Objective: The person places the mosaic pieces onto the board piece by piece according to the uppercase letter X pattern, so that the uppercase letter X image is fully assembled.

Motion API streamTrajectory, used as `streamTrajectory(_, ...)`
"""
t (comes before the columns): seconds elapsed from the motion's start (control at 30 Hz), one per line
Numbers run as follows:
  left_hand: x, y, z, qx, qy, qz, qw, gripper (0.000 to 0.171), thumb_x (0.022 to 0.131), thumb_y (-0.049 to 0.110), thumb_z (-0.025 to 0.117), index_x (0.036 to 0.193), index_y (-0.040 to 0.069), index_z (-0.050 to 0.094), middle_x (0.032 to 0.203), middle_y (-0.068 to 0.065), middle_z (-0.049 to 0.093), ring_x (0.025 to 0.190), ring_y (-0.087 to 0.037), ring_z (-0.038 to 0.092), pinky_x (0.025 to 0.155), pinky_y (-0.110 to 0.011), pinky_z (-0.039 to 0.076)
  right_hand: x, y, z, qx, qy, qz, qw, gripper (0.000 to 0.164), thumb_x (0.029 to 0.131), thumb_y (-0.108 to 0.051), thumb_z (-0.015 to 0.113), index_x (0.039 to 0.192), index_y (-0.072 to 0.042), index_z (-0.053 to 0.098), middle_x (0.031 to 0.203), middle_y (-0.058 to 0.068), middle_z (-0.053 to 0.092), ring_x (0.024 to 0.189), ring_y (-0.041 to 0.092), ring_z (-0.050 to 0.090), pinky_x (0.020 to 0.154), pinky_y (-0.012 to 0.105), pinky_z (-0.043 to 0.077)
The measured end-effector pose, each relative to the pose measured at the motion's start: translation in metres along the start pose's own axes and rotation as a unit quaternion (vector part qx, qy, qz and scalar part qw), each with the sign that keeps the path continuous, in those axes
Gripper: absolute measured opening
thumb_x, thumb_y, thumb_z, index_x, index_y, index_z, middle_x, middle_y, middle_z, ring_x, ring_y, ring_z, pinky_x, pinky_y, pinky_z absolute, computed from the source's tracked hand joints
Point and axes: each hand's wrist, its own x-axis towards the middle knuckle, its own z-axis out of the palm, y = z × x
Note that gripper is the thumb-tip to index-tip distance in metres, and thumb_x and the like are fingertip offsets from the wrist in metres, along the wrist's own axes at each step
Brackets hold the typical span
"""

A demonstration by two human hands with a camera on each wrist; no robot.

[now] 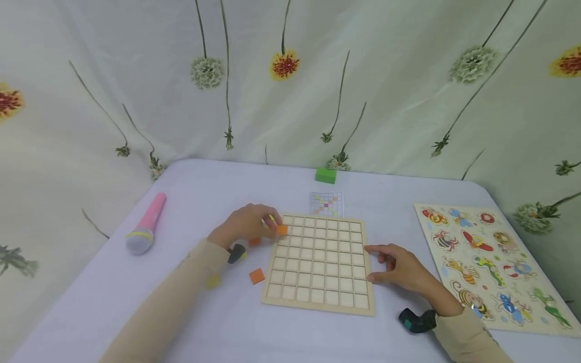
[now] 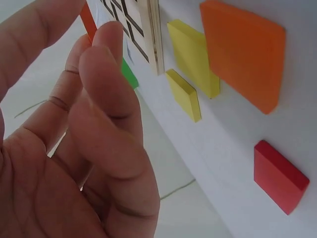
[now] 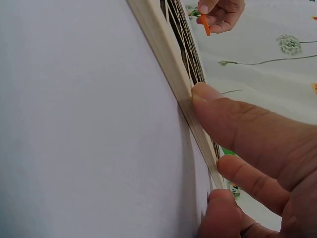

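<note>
Between the thumb and fingertips of my left hand [image 1: 246, 223], an orange square tile [image 1: 282, 230] is pinched over the top left corner of a wooden grid board [image 1: 317, 306]. The squares of the board hold no tiles. My right hand [image 1: 401, 265] rests its thumb and forefinger against the board's right side, spread apart along the edge. Below the left hand lie a loose orange tile [image 1: 256, 276] and a yellow tile [image 1: 212, 281]. The left wrist view also shows a red tile [image 2: 281, 177] flat on the white cloth.
Behind the board lies a printed pattern card [image 1: 326, 203], with a green block [image 1: 326, 175] beyond it. A pink toy microphone [image 1: 147, 222] lies at the left. On the right, an insect picture puzzle board [image 1: 495, 267] lies close to the right forearm.
</note>
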Motion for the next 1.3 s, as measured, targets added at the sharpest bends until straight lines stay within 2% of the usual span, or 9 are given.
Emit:
streamTrajectory(0.27, 0.014, 0.018, 0.006, 0.024, 0.0, -0.02, 0.9995, 0.026, 0.09, 0.025, 0.087, 0.114, 0.023, 0.077, 0.103, 0.008, 0.075, 0.091, -0.018, 0.063, 0.077, -0.035, 0.049, -0.001, 0.002, -0.003, -0.01, 0.006, -0.004, 1.0, 0.07, 0.081, -0.014, 0.096, 0.141, 0.005, 0.066, 0.099, 0.005, 0.055, 0.075, 0.018, 0.046, 0.064, 0.028, 0.038)
streamTrajectory(0.47, 0.02, 0.028, 0.009, 0.02, 0.016, -0.037, 0.999, 0.026, 0.09, 0.024, 0.088, 0.113, 0.023, 0.076, 0.103, 0.005, 0.073, 0.094, -0.02, 0.063, 0.083, -0.039, 0.049, -0.001, 0.003, -0.004, -0.012, 0.008, -0.004, 1.0, 0.07, 0.08, -0.014, 0.096, 0.14, 0.005, 0.066, 0.099, 0.004, 0.054, 0.075, 0.018, 0.046, 0.064, 0.028, 0.038)
streamTrajectory(0.63, 0.025, 0.031, 0.012, 0.023, 0.028, -0.039, 0.9986, 0.026, 0.089, 0.025, 0.088, 0.112, 0.023, 0.077, 0.101, 0.006, 0.073, 0.096, -0.02, 0.063, 0.084, -0.039, 0.049, -0.001, 0.003, -0.003, -0.007, 0.008, -0.006, 1.0, 0.07, 0.08, -0.013, 0.096, 0.14, 0.005, 0.067, 0.099, 0.004, 0.054, 0.075, 0.018, 0.046, 0.064, 0.028, 0.038)
streamTrajectory(0.9, 0.034, 0.033, 0.016, 0.031, 0.014, -0.035, 0.9988, 0.027, 0.088, 0.025, 0.09, 0.112, 0.021, 0.078, 0.096, 0.008, 0.075, 0.095, -0.018, 0.065, 0.085, -0.04, 0.05, 0.0, 0.001, -0.002, -0.005, 0.006, -0.001, 1.0, 0.07, 0.08, -0.013, 0.096, 0.14, 0.005, 0.067, 0.098, 0.004, 0.054, 0.075, 0.018, 0.047, 0.064, 0.028, 0.038)
streamTrajectory(1.3, 0.037, 0.037, 0.021, 0.04, 0.016, -0.049, 0.9979, 0.023, 0.088, 0.023, 0.09, 0.108, 0.023, 0.078, 0.094, 0.009, 0.073, 0.094, -0.018, 0.064, 0.085, -0.042, 0.049, 0.0, 0.001, -0.002, -0.004, 0.007, -0.003, 1.0, 0.069, 0.079, -0.013, 0.097, 0.14, 0.004, 0.067, 0.098, 0.004, 0.054, 0.075, 0.017, 0.047, 0.064, 0.028, 0.038)
